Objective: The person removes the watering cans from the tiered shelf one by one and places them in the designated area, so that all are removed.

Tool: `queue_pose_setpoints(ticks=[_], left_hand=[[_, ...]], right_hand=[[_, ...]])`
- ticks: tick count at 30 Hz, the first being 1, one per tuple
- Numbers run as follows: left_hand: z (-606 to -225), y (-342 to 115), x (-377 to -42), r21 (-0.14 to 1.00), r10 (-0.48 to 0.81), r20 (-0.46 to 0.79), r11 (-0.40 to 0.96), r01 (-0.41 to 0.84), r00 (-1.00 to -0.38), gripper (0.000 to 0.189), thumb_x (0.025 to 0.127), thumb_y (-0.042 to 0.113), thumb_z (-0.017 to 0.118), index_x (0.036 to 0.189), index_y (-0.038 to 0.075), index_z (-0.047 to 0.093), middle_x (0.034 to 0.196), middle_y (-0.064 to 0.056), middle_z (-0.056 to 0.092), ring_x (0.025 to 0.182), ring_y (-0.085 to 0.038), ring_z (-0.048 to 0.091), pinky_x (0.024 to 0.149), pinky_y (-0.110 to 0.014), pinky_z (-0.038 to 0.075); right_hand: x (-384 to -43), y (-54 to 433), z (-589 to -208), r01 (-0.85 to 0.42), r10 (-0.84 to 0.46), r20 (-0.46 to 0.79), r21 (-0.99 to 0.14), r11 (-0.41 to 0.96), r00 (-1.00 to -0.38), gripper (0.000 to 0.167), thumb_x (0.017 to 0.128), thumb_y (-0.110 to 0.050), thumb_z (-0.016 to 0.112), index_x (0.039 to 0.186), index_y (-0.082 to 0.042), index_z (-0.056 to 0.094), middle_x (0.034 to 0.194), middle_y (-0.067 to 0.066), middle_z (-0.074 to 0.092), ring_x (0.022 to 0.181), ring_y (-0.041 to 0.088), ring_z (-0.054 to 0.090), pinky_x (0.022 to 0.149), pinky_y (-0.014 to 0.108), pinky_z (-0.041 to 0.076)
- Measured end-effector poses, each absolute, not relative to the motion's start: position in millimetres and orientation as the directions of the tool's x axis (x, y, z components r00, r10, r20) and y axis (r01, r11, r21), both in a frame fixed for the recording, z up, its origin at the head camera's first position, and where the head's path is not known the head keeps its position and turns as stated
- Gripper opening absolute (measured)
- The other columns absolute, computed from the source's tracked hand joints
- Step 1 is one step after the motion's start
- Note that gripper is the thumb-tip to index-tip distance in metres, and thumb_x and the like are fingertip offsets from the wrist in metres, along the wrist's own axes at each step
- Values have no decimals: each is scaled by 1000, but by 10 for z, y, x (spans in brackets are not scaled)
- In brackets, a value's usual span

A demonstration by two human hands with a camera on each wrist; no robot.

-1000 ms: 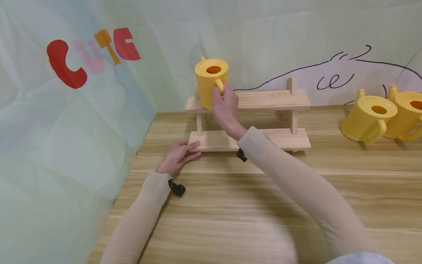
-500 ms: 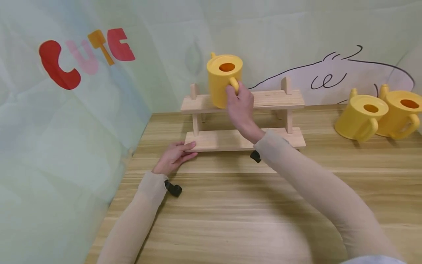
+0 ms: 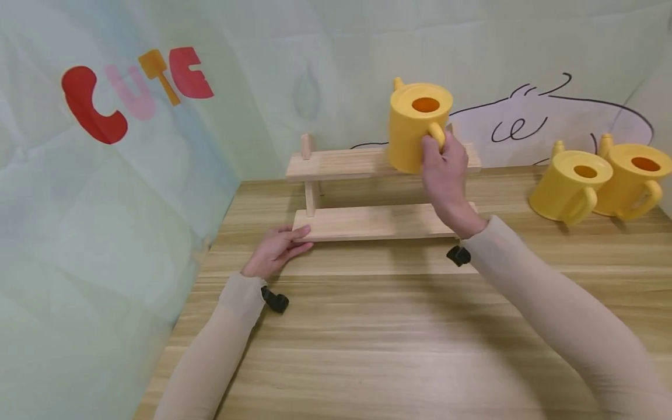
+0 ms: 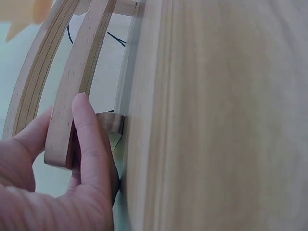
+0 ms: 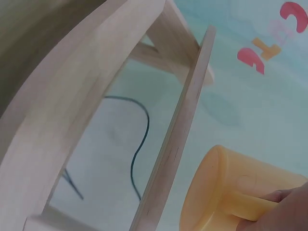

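Observation:
My right hand (image 3: 447, 178) grips the handle of a yellow watering can (image 3: 409, 140), upright with a round opening on top. In the head view the can stands before the right part of the upper board (image 3: 341, 164) of a two-tier wooden rack. The right wrist view shows a gap between the can's base (image 5: 202, 192) and the board edge (image 5: 178, 139). My left hand (image 3: 277, 251) pinches the left end of the rack's lower board (image 3: 367, 223), thumb on top and fingers beneath. The left wrist view shows that board end (image 4: 65, 130) between thumb and fingers.
Two more yellow watering cans, one (image 3: 564, 186) partly in front of the other (image 3: 627, 181), stand on the wood-grain table (image 3: 367, 326) right of the rack. A pale printed backdrop (image 3: 325, 52) hangs behind and at the left.
My right hand has carried the watering can rightward along the upper board, from its left end to its right part. My left hand keeps its hold on the rack.

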State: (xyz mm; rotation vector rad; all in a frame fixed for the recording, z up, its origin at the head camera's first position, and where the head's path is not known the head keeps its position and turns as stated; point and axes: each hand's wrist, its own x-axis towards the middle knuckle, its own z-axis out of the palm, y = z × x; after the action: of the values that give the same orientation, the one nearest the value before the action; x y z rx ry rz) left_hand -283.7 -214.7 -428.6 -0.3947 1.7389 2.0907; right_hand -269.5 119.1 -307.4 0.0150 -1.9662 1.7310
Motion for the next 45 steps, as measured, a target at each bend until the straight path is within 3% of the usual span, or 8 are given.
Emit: queue_pose_setpoints(ticks=[10,17,22,27,34,45], left_hand=[[-4263,-2142,-2824,874,121,-449,-145,-464,-885,65,110,12,65,164,-8,36,141,-16,60,96,-6,76,92,-18,68],[-4275,-2134,-2814,877,128,-442,-145,-457,-888,64,110,11,64,163,-9,35,129,-11,64,96,-6,77,92,-17,68],[-4287,-2147,-2817,883,147,-430,-138,-449,-891,66,111,11,62,165,-10,31,120,-7,67,97,-5,76,93,-17,68],[-4289,-2154,-2815,887,158,-420,-135,-441,-894,66,111,11,62,165,-11,31,113,-3,70,97,-5,76,94,-17,68],[-4277,-2147,-2816,889,155,-418,-133,-438,-895,66,111,12,62,165,-11,31,124,-7,67,99,-5,76,95,-18,68],[-4281,-2145,-2829,882,156,-425,-152,-447,-892,66,110,10,63,164,-12,32,108,-2,72,96,-6,77,92,-18,68]], right_hand=[[-2597,1915,-3132,-280,417,344,-937,208,-841,30,112,-21,43,82,-20,47,71,-9,41,66,12,39,59,24,34],[-2494,2328,-3165,-217,508,341,-933,288,-791,35,112,-23,44,77,-20,49,62,-13,42,54,9,35,47,22,27],[-2456,2522,-3210,-199,567,323,-942,272,-757,36,110,-21,46,74,-19,50,60,-15,44,54,8,37,46,20,27],[-2430,2622,-3288,-151,575,291,-948,279,-765,35,111,-22,44,77,-20,50,62,-15,43,55,8,38,46,20,28],[-2451,2709,-3506,-52,588,228,-952,301,-776,34,111,-28,44,79,-18,50,61,-17,44,55,6,38,46,20,30],[-2548,2777,-3838,0,572,200,-944,330,-796,33,111,-26,44,80,-15,51,66,-15,45,59,5,42,50,18,34]])
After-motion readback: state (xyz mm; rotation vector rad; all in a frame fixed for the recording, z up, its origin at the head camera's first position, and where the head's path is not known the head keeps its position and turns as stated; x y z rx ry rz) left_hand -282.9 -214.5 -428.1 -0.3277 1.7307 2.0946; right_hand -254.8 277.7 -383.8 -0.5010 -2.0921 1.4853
